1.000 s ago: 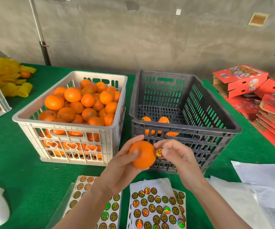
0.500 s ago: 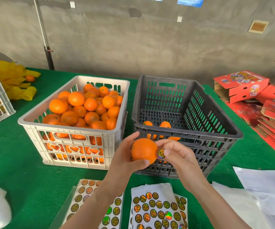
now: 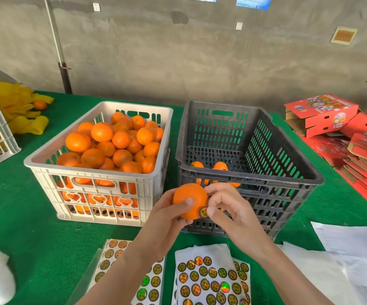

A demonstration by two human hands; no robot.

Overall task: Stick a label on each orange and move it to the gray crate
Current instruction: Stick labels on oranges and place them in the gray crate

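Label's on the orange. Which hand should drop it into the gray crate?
Left: the left hand holds the orange just before the gray crate; right hand only presses the label.

Print on the round gold label [image 3: 203,211] is way too tiny to read; white sticker sheets [image 3: 209,280] run off the bottom.

**Green table and its load**
Green-covered table [image 3: 35,227] bearing a white crate [image 3: 98,194] and a gray crate [image 3: 288,194] side by side. Label sheets [image 3: 211,280] lie at the near edge, papers [image 3: 350,241] near right, red cartons [image 3: 319,115] far right, yellow foam nets [image 3: 24,124] far left.
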